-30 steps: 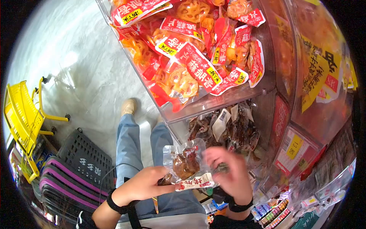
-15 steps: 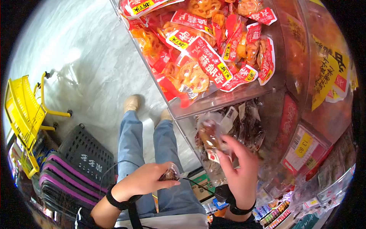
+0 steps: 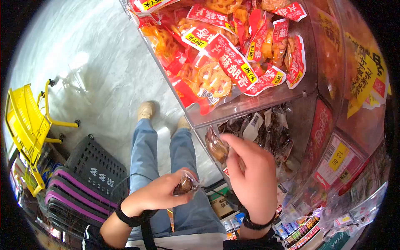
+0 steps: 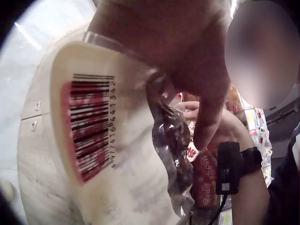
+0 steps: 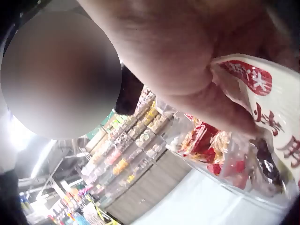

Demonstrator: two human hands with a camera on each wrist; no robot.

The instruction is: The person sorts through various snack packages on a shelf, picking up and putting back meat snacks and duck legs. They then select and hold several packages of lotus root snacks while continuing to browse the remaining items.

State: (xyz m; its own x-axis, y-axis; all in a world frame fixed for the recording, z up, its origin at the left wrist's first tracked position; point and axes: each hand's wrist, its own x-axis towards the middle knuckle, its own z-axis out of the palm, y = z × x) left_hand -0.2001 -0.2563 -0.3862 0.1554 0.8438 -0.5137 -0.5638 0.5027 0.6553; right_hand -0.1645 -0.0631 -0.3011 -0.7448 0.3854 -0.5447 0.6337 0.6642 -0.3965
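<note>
While left fingers [image 3: 182, 200] and right fingers [image 3: 236, 144] grip packets [image 3: 186, 185] [image 3: 216, 148], a yellow cart [image 3: 26, 129] stands on pale floor [image 3: 112, 71].

Glossy, crinkled clear-and-red plastic on the lotus-root snack packets [image 3: 228, 62]; smooth, transparent, plastic-looking bin [image 3: 250, 109]; matt-looking dark plastic on the shopping baskets [image 3: 98, 166]; smooth yellow plastic on the cart [image 3: 26, 125]; soft blue denim-like cloth jeans [image 3: 143, 146]; pale floor [image 3: 100, 54] smooth, shiny.

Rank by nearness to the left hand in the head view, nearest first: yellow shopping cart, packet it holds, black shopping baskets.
1. Packet, in the left hand.
2. Black shopping baskets, to its left.
3. Yellow shopping cart, farther left.
</note>
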